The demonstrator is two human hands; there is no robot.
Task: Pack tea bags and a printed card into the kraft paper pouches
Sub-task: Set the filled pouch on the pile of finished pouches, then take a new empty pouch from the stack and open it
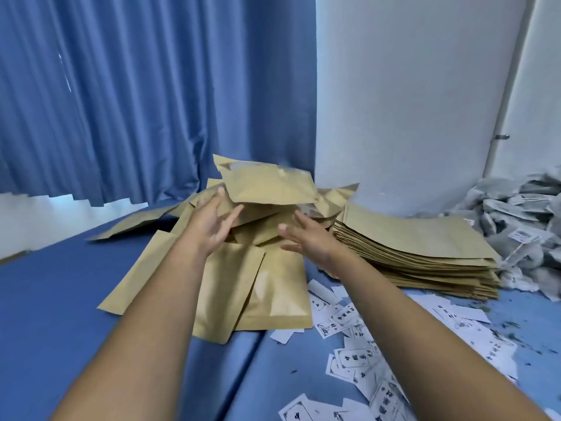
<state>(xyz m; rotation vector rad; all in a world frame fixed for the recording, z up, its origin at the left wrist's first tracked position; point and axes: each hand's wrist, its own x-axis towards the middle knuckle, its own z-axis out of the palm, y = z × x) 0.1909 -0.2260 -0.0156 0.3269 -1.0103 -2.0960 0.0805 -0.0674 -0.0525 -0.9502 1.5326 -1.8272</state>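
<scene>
A filled kraft pouch (pixel 267 185) sits tilted at the top of a loose heap of kraft pouches (pixel 252 287) in the middle of the blue surface. My left hand (pixel 212 223) and my right hand (pixel 306 238) reach out just below it with fingers spread, holding nothing. A neat stack of flat empty pouches (pixel 419 250) lies to the right. Printed white cards (pixel 358 357) are scattered at the lower right. Grey tea bags (pixel 522 214) are piled at the far right.
A blue curtain (pixel 136 95) hangs behind the heap and a white wall (pixel 409 95) stands behind the stack. The blue cloth surface (pixel 60 293) stretches to the left. Dark tea crumbs (pixel 513 332) speckle the cloth at the right.
</scene>
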